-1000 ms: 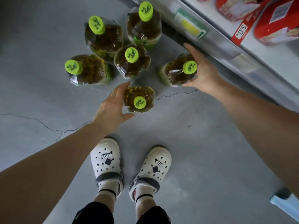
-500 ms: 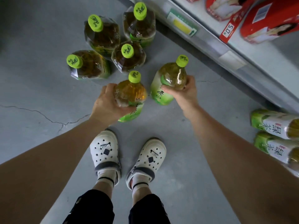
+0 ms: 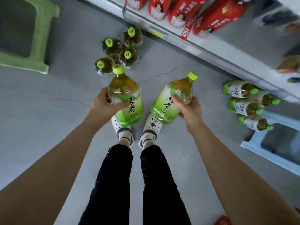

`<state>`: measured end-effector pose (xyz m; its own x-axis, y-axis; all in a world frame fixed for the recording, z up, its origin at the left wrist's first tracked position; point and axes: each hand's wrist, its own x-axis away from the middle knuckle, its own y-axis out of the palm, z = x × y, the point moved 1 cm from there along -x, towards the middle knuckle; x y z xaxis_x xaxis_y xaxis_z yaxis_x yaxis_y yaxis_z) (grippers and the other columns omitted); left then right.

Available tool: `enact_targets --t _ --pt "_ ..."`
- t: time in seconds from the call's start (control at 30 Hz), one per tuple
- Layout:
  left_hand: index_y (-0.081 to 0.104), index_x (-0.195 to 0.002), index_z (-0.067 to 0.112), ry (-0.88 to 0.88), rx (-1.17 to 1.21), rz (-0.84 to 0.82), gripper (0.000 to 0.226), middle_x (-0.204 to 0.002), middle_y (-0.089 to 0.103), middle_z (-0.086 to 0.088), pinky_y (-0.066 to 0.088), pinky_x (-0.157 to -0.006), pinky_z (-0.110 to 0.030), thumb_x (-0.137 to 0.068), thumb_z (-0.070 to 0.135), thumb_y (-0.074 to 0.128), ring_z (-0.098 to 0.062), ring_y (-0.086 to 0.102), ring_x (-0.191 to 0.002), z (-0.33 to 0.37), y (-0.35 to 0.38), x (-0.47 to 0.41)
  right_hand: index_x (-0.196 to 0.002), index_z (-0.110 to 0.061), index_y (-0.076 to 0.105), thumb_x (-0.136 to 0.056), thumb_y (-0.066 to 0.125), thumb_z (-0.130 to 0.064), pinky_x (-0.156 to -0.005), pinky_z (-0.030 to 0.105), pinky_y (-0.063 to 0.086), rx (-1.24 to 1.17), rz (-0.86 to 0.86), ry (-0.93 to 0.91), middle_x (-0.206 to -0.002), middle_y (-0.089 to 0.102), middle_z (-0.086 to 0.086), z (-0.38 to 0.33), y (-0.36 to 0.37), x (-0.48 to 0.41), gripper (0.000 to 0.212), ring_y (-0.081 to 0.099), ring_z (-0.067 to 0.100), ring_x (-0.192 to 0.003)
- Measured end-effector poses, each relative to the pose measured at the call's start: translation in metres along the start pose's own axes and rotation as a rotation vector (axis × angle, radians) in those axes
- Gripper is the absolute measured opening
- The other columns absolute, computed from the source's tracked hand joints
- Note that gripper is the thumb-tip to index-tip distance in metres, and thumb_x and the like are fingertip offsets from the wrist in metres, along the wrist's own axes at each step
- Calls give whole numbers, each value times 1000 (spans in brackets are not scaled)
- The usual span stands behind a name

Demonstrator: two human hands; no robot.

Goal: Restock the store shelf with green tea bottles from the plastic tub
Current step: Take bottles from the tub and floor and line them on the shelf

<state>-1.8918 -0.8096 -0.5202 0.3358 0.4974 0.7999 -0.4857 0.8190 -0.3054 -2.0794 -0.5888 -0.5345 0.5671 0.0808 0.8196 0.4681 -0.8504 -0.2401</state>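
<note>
The grey concrete floor [image 3: 48, 111] has thin cracks in it, and a long white store shelf [image 3: 211, 51] runs along my right side. I hold two big clear plastic green tea bottles with lime green caps up off the floor, one in each hand. My left hand [image 3: 103, 108] curls its fingers [image 3: 123, 105] tight around the fat top part of the left bottle [image 3: 129, 98]. My right hand [image 3: 191, 111] grips the right bottle [image 3: 167, 104] the same way. I think that is the easiest spot to hold a wide, heavy bottle. Both bottles tip a little, with their caps pointing away from me. Four more standing bottles [image 3: 120, 52] wait close together on the floor by the shelf. Some lying bottles [image 3: 243, 101] rest on their sides low down on the right, so that looks like the place to fill. A light blue plastic frame [image 3: 253, 144] sits near them, and I cannot tell if it is the tub.
</note>
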Motion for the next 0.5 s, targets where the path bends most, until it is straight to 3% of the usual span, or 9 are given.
enact_targets --t 0.13,0.23,0.37,0.5 --pt "56 -120 25 80 -36 -43 72 -102 67 11 53 -87 -33 -58 43 88 -9 64 -98 56 -20 57 -108 -28 59 -47 92 -55 -90 48 56 36 0 -84 -105 73 -7 -45 -20 72 75 71 16 -99" --pt "52 -120 21 158 -71 -83 69 -108 67 7 51 -90 -36 -64 40 88 -14 64 -101 97 -36 95 -116 -21 57 -51 91 -53 -90 49 56 10 -12 -158 -109 72 -3 -80 -32 126 80 70 18 -100" --pt "51 -120 22 255 -120 -92 75 -113 66 5 48 -88 -32 -60 52 85 -14 62 -103 157 -62 156 -119 -17 56 -62 91 -41 -92 49 56 -47 -6 -255 -110 71 -1 -129 -53 205 71 70 18 -100" --pt "53 -115 29 367 -147 -89 85 -109 69 6 53 -91 -47 -45 71 76 -19 66 -100 211 -86 210 -119 -18 57 -70 88 -30 -95 48 54 -146 23 -327 -112 71 -2 -163 -71 270 59 69 17 -103"
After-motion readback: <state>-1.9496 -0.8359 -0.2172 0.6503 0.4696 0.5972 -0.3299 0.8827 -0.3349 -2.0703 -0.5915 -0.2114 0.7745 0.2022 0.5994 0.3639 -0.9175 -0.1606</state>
